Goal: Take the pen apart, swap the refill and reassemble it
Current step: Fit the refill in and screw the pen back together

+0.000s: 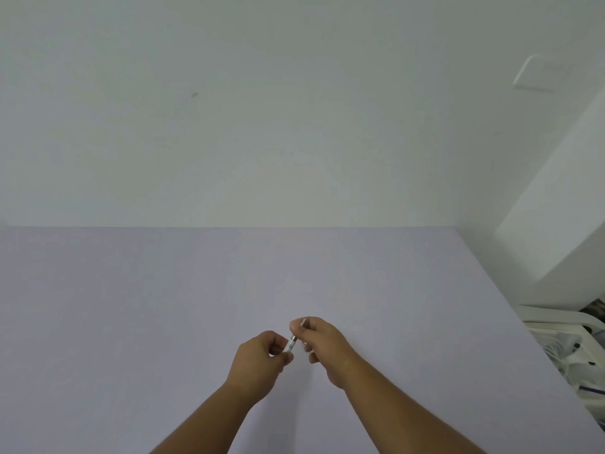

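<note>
A slim white and silver pen [291,345] is held above the pale lilac table [131,306], tilted with its far end up and to the right. My left hand [262,358] pinches the lower end of the barrel. My right hand [319,342] closes its fingers around the upper end, whose tip pokes out near the thumb. Both hands meet over the middle of the table. Most of the pen is hidden by fingers, and I cannot tell whether its parts are joined or separated.
A white wall [262,126] rises behind the table's far edge. Past the right edge stands a white cabinet [556,224] and below it a white rack with bags and clutter [569,348].
</note>
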`<action>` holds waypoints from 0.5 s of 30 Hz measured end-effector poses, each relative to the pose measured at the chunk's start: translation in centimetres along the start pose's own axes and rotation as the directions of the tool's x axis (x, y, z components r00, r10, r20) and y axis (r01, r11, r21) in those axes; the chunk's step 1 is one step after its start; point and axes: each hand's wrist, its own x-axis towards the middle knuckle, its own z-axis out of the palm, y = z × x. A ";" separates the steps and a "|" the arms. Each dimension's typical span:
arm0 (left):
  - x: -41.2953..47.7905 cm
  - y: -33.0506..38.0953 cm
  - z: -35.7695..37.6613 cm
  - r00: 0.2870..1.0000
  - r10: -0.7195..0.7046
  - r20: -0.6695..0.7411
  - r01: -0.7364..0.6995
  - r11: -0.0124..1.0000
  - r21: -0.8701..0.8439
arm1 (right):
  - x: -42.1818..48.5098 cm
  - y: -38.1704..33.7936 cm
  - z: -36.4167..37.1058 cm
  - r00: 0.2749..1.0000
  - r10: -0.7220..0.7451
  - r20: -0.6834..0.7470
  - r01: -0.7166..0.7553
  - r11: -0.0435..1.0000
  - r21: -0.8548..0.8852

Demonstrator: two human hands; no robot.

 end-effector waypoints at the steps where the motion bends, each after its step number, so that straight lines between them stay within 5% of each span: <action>1: 0.0 0.0 -0.1 1.000 -0.002 -0.003 0.002 1.000 0.003 | 0.0 0.0 0.0 1.000 -0.014 0.006 0.014 1.000 -0.002; 5: -0.1 0.2 0.1 1.000 -0.002 0.007 0.002 1.000 0.012 | 0.1 -0.1 0.2 0.996 0.024 -0.087 -0.034 0.993 -0.109; 10: -0.1 0.2 -0.1 1.000 -0.002 -0.010 0.002 0.999 0.033 | -0.2 0.1 0.0 1.000 -0.023 0.010 0.022 1.000 0.021; 15: -0.3 0.6 0.3 1.000 0.015 -0.009 -0.015 0.999 0.033 | 0.2 0.0 0.3 0.991 0.045 -0.124 -0.051 0.997 -0.050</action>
